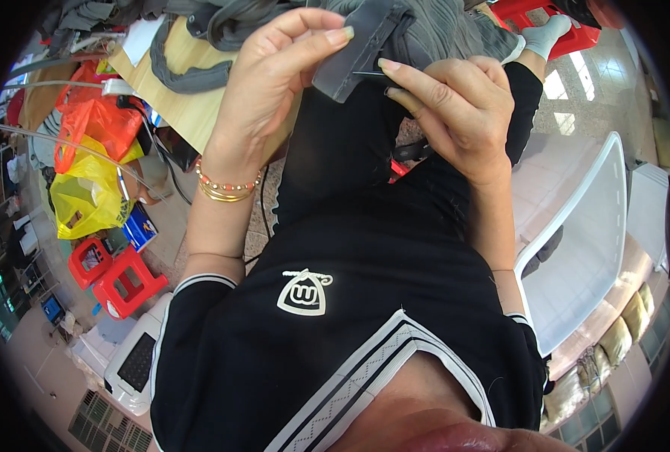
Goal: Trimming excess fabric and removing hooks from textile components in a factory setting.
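Note:
Up in front of me, my left hand [271, 71] pinches a flat grey piece of cloth [341, 74] between thumb and fingers. This piece has a visible seam and joins darker ribbed grey knit fabric [444, 34] behind it. My right hand [459, 113] is closed on a thin, dark, needle-like tool [367, 73], gripped between thumb and index finger. The tool's tip lies against the grey cloth, close to its lower edge. Whether the tip goes through the cloth, I cannot tell.
A light wooden table [199, 124] with a curved grey knit strip [173, 71] stands at the left. Beyond it are orange [97, 113] and yellow bags [86, 188], a black cable [158, 143] and red stools [128, 282]. A white plastic bin [576, 279] stands to my right.

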{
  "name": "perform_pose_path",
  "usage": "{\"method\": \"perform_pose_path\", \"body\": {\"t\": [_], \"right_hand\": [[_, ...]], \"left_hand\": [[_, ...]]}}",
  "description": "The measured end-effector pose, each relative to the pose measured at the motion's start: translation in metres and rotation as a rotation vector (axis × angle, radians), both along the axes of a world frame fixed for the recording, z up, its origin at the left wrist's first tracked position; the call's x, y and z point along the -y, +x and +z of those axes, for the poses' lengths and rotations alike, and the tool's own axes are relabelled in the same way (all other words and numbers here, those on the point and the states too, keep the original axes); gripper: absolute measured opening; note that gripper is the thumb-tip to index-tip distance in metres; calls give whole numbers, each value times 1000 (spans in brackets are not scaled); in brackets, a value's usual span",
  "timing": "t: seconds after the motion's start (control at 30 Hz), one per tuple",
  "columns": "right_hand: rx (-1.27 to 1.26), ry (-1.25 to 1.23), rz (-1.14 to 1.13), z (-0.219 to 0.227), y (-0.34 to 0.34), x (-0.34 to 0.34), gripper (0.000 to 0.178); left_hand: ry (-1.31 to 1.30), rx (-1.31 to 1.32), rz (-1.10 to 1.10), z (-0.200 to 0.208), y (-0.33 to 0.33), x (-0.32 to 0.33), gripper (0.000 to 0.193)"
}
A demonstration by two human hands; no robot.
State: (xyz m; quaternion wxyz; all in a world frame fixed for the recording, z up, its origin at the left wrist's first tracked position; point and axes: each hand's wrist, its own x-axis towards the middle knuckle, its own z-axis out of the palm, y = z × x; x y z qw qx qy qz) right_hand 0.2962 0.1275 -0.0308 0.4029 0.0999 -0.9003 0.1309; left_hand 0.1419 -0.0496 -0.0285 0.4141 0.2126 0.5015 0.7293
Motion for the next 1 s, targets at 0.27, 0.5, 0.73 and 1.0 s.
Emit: {"method": "perform_pose_path", "body": {"t": [0.27, 0.5, 0.73, 1.0], "right_hand": [[201, -876, 127, 14, 10, 9, 60], [213, -836, 356, 16, 17, -14, 20], [-160, -1026, 486, 68, 56, -30, 23], [-588, -1098, 48, 58, 132, -81, 35]], "left_hand": [[-48, -363, 91, 25, 20, 4, 18], [138, -1121, -155, 55, 20, -11, 42], [-64, -1466, -110, 36, 0, -70, 25], [-34, -1321, -347, 70, 7, -158, 25]]}}
